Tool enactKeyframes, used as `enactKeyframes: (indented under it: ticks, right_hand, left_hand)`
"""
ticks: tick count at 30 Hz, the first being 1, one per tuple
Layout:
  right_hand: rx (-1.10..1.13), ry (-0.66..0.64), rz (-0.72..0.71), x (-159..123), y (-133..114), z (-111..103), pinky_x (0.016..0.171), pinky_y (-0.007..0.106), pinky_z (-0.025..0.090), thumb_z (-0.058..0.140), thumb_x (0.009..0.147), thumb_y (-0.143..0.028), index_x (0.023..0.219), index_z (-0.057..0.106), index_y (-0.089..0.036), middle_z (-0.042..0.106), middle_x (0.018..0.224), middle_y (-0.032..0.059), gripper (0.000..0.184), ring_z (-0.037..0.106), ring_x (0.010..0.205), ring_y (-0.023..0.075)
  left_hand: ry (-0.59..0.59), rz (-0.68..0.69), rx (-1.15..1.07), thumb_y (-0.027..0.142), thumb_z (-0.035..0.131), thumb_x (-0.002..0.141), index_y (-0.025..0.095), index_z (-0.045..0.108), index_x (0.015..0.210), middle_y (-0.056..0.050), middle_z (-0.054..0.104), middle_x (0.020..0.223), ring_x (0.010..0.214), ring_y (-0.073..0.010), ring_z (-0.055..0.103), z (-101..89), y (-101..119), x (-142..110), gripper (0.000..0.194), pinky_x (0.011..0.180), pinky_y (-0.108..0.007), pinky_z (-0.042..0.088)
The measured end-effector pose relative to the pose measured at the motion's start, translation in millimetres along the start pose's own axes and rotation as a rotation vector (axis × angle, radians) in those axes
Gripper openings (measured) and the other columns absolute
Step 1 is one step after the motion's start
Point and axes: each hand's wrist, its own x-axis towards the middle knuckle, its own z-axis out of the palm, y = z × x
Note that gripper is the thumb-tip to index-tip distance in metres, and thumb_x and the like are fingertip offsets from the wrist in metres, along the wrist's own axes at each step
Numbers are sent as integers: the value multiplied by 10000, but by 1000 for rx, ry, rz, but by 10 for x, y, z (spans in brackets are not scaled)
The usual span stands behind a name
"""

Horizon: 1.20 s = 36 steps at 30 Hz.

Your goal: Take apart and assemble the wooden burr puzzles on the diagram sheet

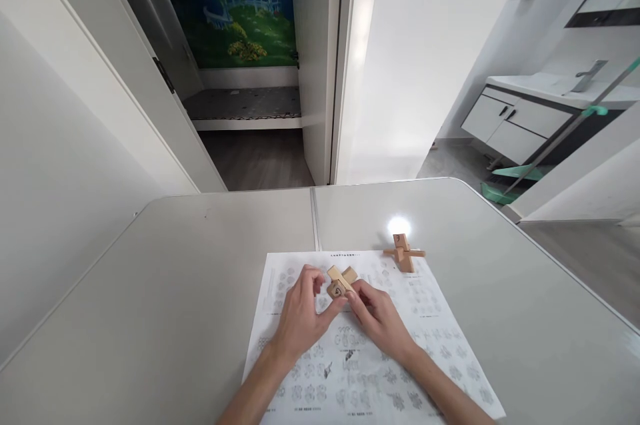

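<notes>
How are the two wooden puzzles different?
The yellow wooden block puzzle is between the left hand and right hand; the reddish-brown wooden block puzzle rests at the white printed paper's far edge. The yellow one looks paler, the brown one darker. Both have black markings.

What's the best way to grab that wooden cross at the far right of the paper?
I'd pinch the near end of the wooden cross's thick block by its two sides, coming from the near side with the right hand. Thin bars jut out left and right farther up, leaving that end easier to reach.
</notes>
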Motion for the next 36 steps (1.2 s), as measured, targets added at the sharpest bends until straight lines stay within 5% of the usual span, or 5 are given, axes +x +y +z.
enactKeyframes:
  ticks: [5,12,36]
  right_hand:
    - [-70,21,-13,-6,-25,1,562,303,291,453,1090,-545,777,457,-251,398,659,-54,429,349,582,156]
    - [-162,13,-2,-2,9,-9,586,308,322,409,1099,-518,769,396,-265,417,657,-50,417,382,581,169]
    - [-319,-58,-72,1,37,-22,563,315,310,377,1105,-459,771,343,-283,499,649,-27,379,433,540,189]
  left_hand:
    - [-134,169,230,396,519,1072,252,472,903,14,587,785,619,-179,579,-38,-68,-1,226,584,-297,394]
    - [-167,182,292,362,472,1093,247,494,868,27,551,725,531,-158,497,-25,-57,19,254,514,-287,271]
    - [-314,198,248,363,489,1082,238,563,889,-14,604,813,616,-169,519,-188,-24,88,242,547,-321,374]
